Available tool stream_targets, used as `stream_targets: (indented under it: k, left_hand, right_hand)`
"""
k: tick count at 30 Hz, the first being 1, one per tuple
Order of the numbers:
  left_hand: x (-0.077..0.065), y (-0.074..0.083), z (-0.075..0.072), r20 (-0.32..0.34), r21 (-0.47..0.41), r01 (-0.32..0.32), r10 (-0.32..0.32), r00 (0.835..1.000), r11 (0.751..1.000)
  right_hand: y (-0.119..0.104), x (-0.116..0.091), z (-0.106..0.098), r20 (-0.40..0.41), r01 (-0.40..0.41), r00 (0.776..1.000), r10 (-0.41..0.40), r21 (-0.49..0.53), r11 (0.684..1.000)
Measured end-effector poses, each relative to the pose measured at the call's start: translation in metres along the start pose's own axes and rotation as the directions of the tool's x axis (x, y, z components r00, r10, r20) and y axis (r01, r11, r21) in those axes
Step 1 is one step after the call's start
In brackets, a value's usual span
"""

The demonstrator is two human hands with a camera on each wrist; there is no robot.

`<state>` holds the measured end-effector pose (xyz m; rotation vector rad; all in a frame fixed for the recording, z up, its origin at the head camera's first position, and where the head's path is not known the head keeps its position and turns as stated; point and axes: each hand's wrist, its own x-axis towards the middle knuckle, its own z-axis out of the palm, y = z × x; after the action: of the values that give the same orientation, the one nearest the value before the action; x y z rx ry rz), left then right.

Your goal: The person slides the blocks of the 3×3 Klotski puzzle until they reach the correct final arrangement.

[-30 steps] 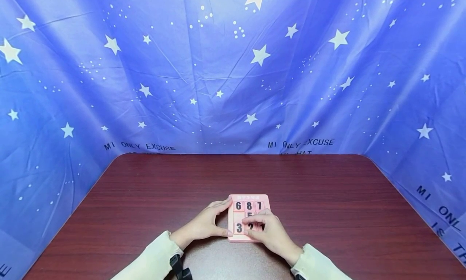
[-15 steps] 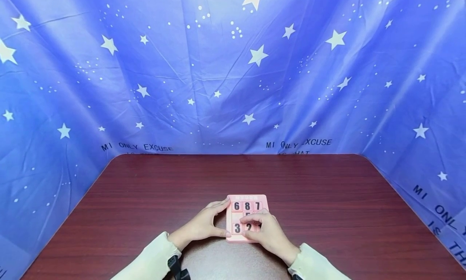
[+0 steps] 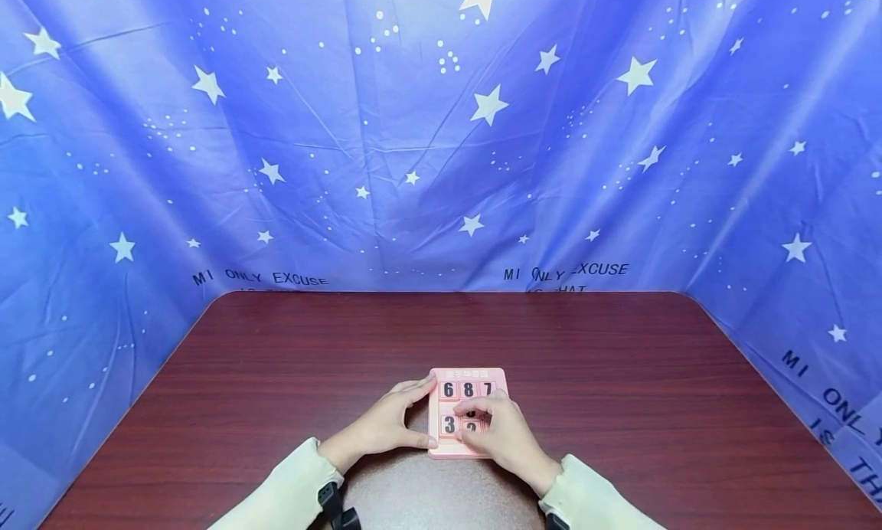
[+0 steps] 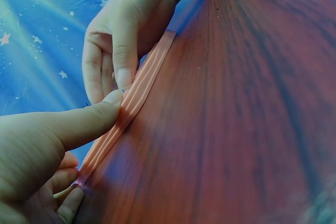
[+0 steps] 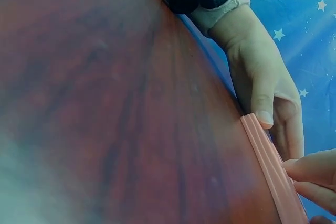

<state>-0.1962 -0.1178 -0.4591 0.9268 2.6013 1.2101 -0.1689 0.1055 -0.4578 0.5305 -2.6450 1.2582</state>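
The pink number puzzle (image 3: 444,449) is lying flat on the surface (image 3: 262,392), roughly midway between its left and right edges and well apart from its far edge. The left hand (image 3: 386,423) is gripping the puzzle's left side, thumb and fingers spread. The right hand (image 3: 508,434) is bending over the numbered face, partly covering it; I cannot tell whether it is pinching a tile. Tiles 6 (image 3: 448,390) and 8 (image 3: 468,390) are showing.
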Motion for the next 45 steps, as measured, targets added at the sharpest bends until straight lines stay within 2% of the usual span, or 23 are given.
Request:
stream_targets:
  k: [18, 32, 38, 45]
  left_hand:
    - [0.000, 0.000, -0.001, -0.009, 0.036, 0.002, -0.002, 1.000, 0.999]
    - [0.000, 0.000, -0.001, -0.001, 0.030, 0.015, -0.015, 1.000, 0.999]
    - [-0.001, 0.001, -0.001, 0.004, 0.023, 0.011, -0.011, 1.000, 1.000]
    - [-0.001, 0.002, 0.000, 0.002, 0.004, 0.005, -0.005, 1.000, 1.000]
  right_hand:
    - [0.002, 0.016, -0.001, 0.001, -0.030, 1.000, 0.030, -0.002, 1.000]
    - [0.004, 0.017, 0.000, 0.012, -0.035, 0.999, 0.035, 0.030, 0.999]
    - [0.003, 0.018, -0.004, 0.029, -0.062, 0.998, 0.059, 0.109, 0.992]
    - [0.005, 0.017, -0.009, 0.053, -0.119, 0.992, 0.110, 0.214, 0.969]
